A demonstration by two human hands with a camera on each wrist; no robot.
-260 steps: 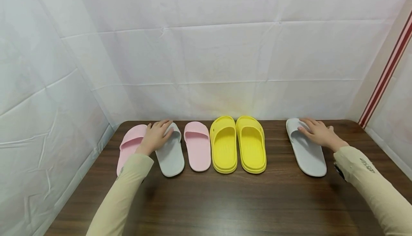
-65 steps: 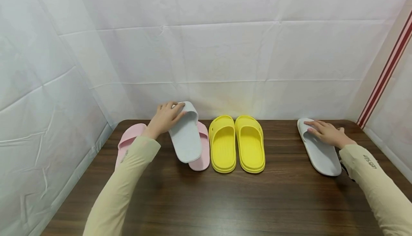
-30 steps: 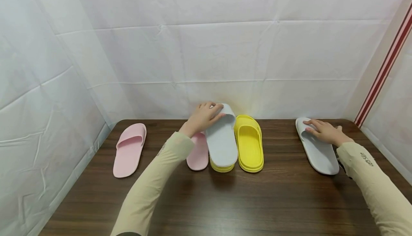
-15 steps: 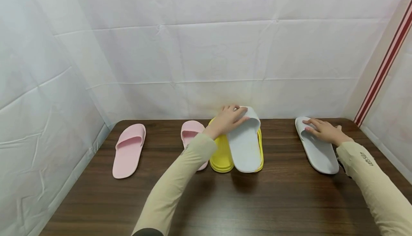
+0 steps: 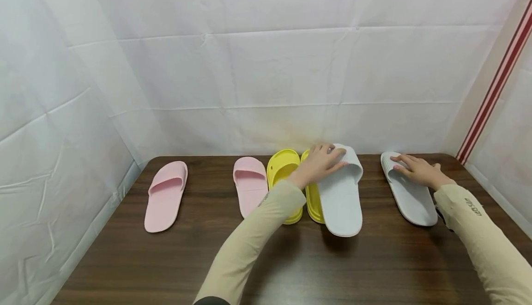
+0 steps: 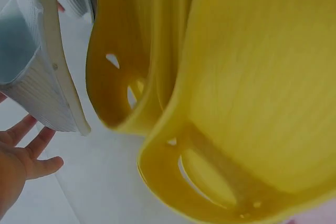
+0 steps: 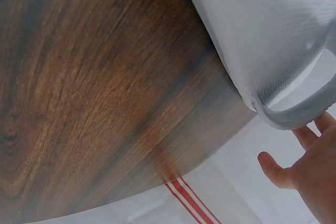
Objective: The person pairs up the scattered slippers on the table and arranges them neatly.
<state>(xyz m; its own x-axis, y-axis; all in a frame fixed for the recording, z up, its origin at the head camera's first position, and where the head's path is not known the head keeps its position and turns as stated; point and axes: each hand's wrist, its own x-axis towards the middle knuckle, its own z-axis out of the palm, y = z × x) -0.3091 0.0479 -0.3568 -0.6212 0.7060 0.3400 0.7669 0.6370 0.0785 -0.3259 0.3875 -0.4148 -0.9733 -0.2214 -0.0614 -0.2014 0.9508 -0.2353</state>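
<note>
My left hand (image 5: pixel 320 162) grips a pale grey slipper (image 5: pixel 341 203) by its strap. This slipper overlaps the right side of the right yellow slipper (image 5: pixel 314 203), and a shadow shows below its heel. In the left wrist view the held grey slipper (image 6: pixel 44 93) is tilted beside the yellow pair, with several fingertips near its toe end. My right hand (image 5: pixel 420 171) holds the strap of the matching grey slipper (image 5: pixel 415 203), which lies on the table at the right. The right wrist view shows fingertips at that slipper's strap (image 7: pixel 299 116); the thumb is hidden.
The left yellow slipper (image 5: pixel 283 164) is partly behind my left forearm. A pink slipper (image 5: pixel 249 187) lies left of it, and another pink slipper (image 5: pixel 166 198) lies farther left. All rest on a dark wooden table (image 5: pixel 166 268). White cloth (image 5: pixel 266 64) hangs behind.
My left hand has carried its grey slipper rightward from between the pink slippers, over the yellow pair. The right grey slipper shifted slightly right earlier and has since stayed put under my right hand.
</note>
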